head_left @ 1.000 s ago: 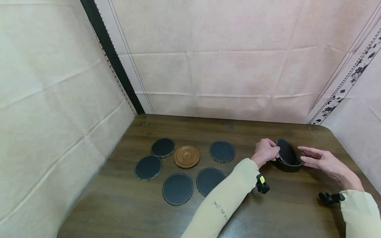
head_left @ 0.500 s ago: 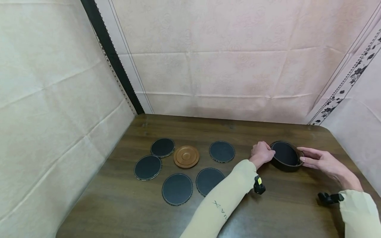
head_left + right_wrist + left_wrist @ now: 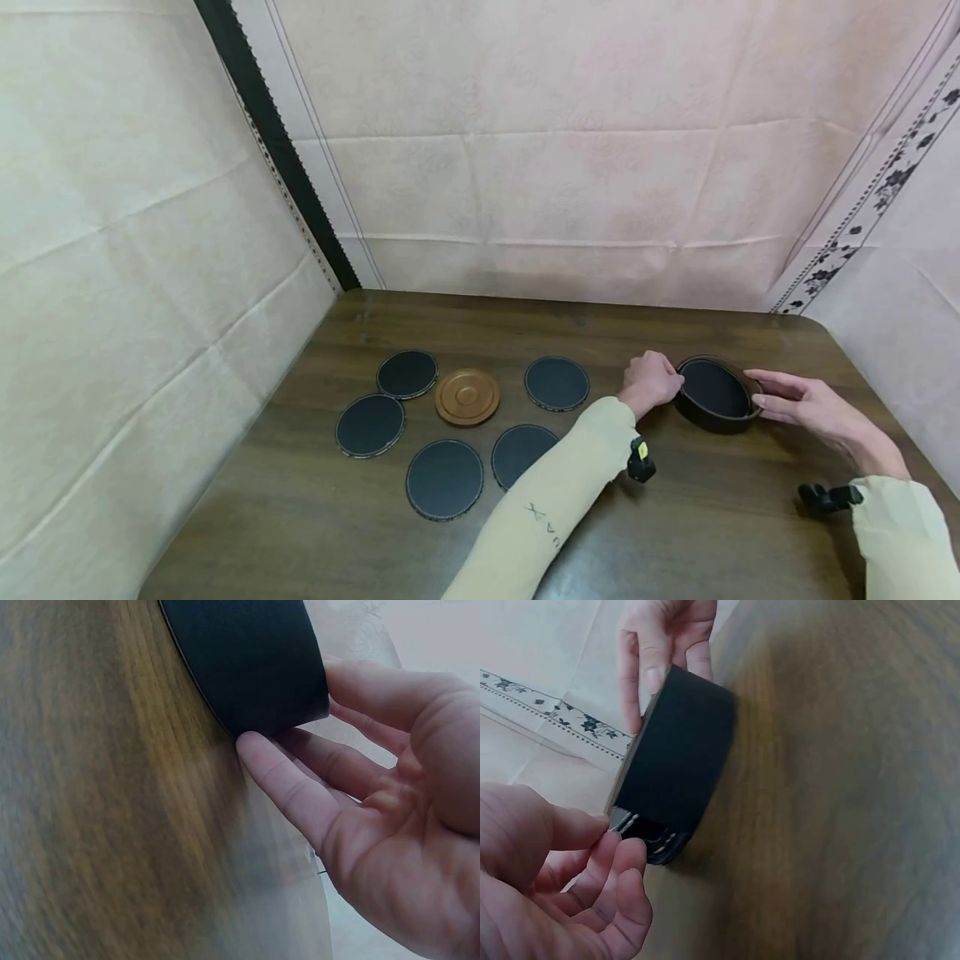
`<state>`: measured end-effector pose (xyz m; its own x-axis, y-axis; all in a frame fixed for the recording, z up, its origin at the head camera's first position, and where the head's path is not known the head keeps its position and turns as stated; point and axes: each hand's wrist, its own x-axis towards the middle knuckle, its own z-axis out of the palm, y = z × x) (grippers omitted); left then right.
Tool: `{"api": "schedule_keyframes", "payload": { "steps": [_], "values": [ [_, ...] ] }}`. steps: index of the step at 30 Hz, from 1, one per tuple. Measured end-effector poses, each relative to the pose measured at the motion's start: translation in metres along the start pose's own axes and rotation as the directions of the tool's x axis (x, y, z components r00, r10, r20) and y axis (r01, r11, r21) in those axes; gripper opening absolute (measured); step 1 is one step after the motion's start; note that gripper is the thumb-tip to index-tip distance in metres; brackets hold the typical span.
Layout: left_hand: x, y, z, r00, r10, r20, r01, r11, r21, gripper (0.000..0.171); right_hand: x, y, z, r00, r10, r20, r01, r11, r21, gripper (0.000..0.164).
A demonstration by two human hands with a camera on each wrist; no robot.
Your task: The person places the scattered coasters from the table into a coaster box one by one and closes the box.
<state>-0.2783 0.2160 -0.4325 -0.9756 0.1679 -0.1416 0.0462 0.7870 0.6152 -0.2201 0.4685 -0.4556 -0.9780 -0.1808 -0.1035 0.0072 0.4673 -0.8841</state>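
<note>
A round dark coaster holder (image 3: 717, 417) stands on the table at the right, with a dark coaster (image 3: 717, 389) lying flat inside. The left wrist view shows stitched coaster edges (image 3: 641, 829) through a notch in its wall. My left hand (image 3: 649, 382) is at that notch, thumb and fingertips close together by the rim, the other fingers loosely curled. Nothing shows between them. My right hand (image 3: 813, 408) grips the holder from the right side, thumb against the wall and fingers (image 3: 285, 780) at its lower edge.
Several round dark coasters (image 3: 446, 481) lie around a brown wooden disc (image 3: 467, 397) on the left and middle of the wooden table (image 3: 675, 533). Pale cloth walls (image 3: 570, 192) enclose the back and sides. Each wrist wears a small black camera (image 3: 825, 497).
The coaster, tilted in my left hand one second ago, now lies flat inside the holder. My left hand has drawn back slightly leftward. The right hand has kept its grip.
</note>
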Motion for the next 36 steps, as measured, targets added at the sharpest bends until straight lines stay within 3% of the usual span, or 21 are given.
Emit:
{"api": "schedule_keyframes", "payload": {
  "steps": [8, 17, 24, 28, 32, 36],
  "values": [
    [-0.008, -0.007, -0.014, 0.993, 0.116, 0.021, -0.117, 0.992, 0.053, 0.016, 0.002, -0.001, 0.0, 1.0, 0.004, 0.008, -0.004, 1.0, -0.005, 0.067],
    [-0.028, -0.01, -0.04, 0.956, 0.286, 0.057, -0.291, 0.949, 0.124, 0.011, 0.002, -0.002, 0.0, 1.0, 0.007, -0.004, -0.007, 1.0, 0.002, 0.065],
    [-0.034, -0.021, -0.055, 0.949, 0.315, 0.025, -0.315, 0.949, -0.006, 0.008, 0.0, -0.001, 0.0, 1.0, 0.021, -0.005, -0.021, 1.0, 0.002, 0.067],
    [-0.034, -0.032, -0.062, 0.941, 0.337, -0.005, -0.337, 0.941, -0.03, 0.007, 0.0, -0.001, 0.001, 1.0, 0.012, -0.005, -0.012, 1.0, 0.004, 0.066],
    [-0.034, -0.043, -0.069, 0.935, 0.355, 0.005, -0.355, 0.935, -0.013, 0.009, 0.001, 0.0, 0.001, 1.0, 0.005, -0.011, -0.005, 1.0, 0.002, 0.065],
    [-0.034, -0.052, -0.077, 0.919, 0.393, 0.042, -0.395, 0.916, 0.073, 0.017, 0.001, -0.001, 0.001, 1.0, 0.008, -0.018, -0.007, 1.0, 0.005, 0.064]
  ]
}}
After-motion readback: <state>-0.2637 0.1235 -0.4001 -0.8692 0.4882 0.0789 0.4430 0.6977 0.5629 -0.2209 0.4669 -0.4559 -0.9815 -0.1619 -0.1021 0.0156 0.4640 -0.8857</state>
